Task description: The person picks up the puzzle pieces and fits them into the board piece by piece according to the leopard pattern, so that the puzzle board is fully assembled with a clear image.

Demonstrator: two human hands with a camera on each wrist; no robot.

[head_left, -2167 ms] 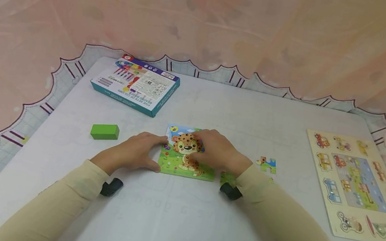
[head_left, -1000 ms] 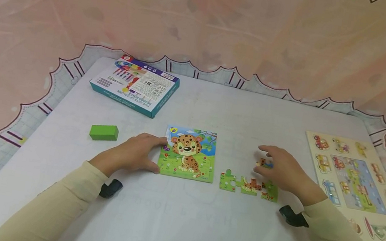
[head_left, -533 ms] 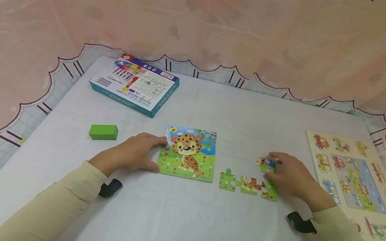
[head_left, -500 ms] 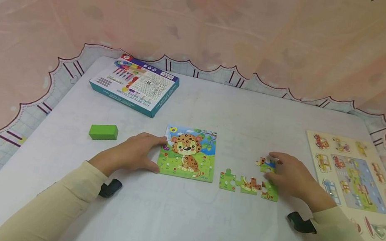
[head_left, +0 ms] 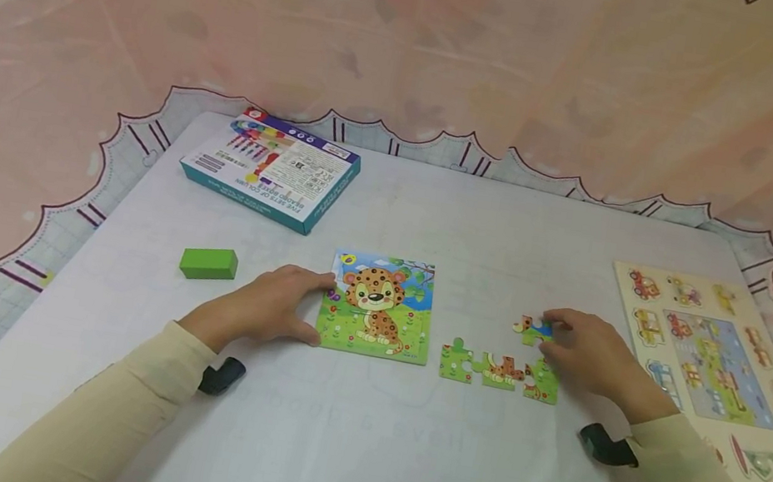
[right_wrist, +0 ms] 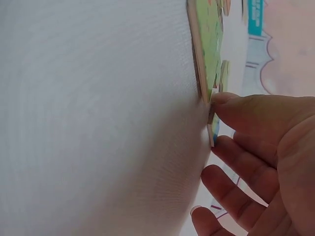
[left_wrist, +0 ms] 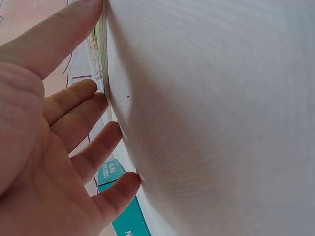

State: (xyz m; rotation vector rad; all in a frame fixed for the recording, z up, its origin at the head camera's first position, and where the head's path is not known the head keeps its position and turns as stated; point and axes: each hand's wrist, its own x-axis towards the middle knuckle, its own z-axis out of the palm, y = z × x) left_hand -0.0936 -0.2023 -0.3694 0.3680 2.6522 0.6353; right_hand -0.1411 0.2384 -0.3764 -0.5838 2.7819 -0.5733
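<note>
In the head view a square leopard jigsaw puzzle (head_left: 376,307) lies flat on the white table. My left hand (head_left: 273,303) rests at its left side, thumb and forefinger spread and touching the edge. The left wrist view shows the other fingers of that hand (left_wrist: 64,142) loosely extended beside it. Farther right, my right hand (head_left: 592,354) has thumb and forefinger on opposite edges of a loose blue-and-green puzzle piece (head_left: 530,329), pinching it at the table. Thumb and fingers of the right hand (right_wrist: 261,152) partly hide that piece in the right wrist view.
Several loose puzzle pieces (head_left: 456,362) form a row right of the puzzle. A green block (head_left: 209,263) lies to the left. Behind is a teal-edged box (head_left: 272,168). A wooden picture board (head_left: 721,378) lies at the right, near my right wrist.
My right hand has left the leopard puzzle and moved right to the loose piece, its thumb and forefinger closing on it. My left hand has stayed at the puzzle's edge.
</note>
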